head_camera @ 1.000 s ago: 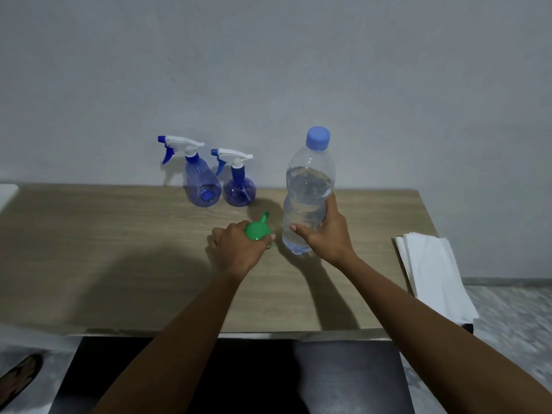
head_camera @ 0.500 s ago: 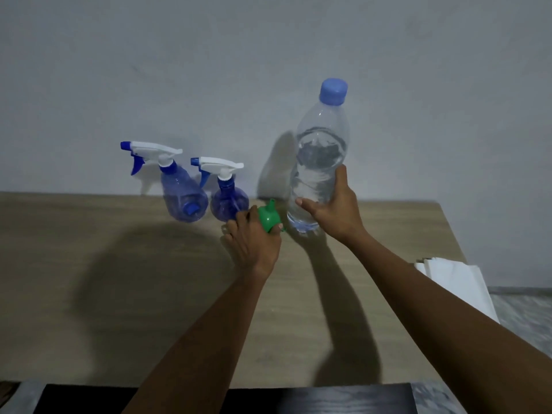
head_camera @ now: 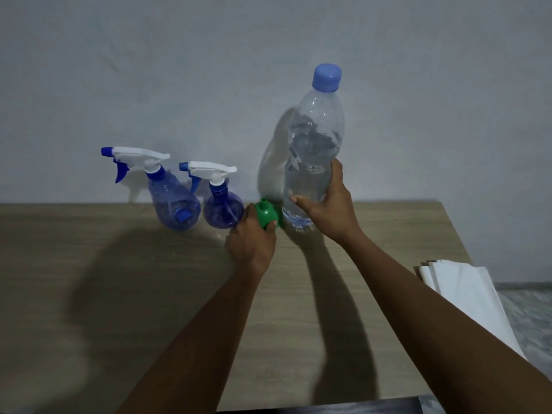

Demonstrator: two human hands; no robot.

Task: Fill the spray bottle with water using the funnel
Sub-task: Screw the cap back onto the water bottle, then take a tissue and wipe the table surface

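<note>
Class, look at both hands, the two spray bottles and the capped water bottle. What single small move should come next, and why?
Probably set the funnel down and unscrew a spray head. The left hand grips the funnel, the right hand holds the water bottle, cap on. Both spray bottles, the left one and the right one, have their trigger heads on, so the funnel has no open neck to enter.

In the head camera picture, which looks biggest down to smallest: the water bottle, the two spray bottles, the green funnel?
1. Water bottle, clearly largest.
2. Left spray bottle.
3. Right spray bottle, slightly smaller, though both stand about equally far.
4. Green funnel, smallest, partly hidden by the left hand.
</note>
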